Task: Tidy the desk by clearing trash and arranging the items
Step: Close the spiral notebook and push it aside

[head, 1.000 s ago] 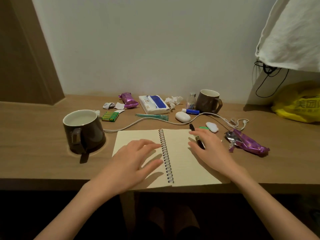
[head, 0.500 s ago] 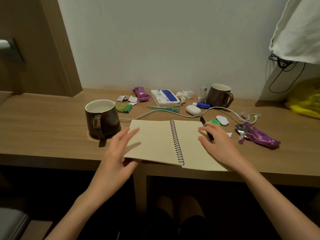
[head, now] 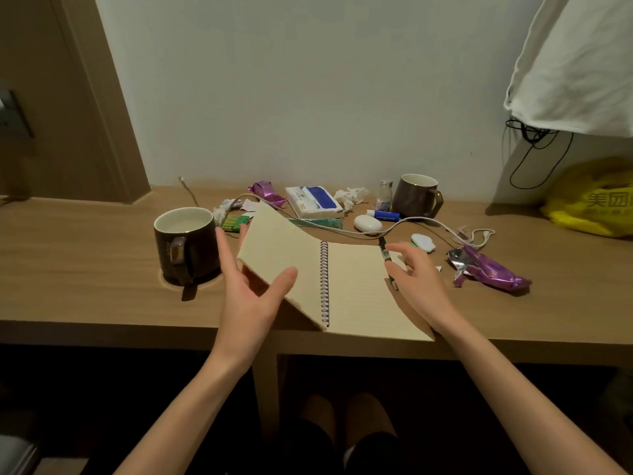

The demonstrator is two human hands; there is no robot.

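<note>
Spiral notebook is lying open at the near edge of the bench, right half flat, left half tilting up off the wood. Left hand is gripping that raised half, thumb on the page, fingers behind it. Right hand is hovering over the right page, fingers curling above a black pen; cannot tell whether it is pinching the pen. Notebook is looking light, its pages bending a little, its wire spine stiff (pages likely fanning if lifted by one leaf). Judging the closed block near the spine as the safest hold. Mug is standing just beside the left hand, risking a knock.
</note>
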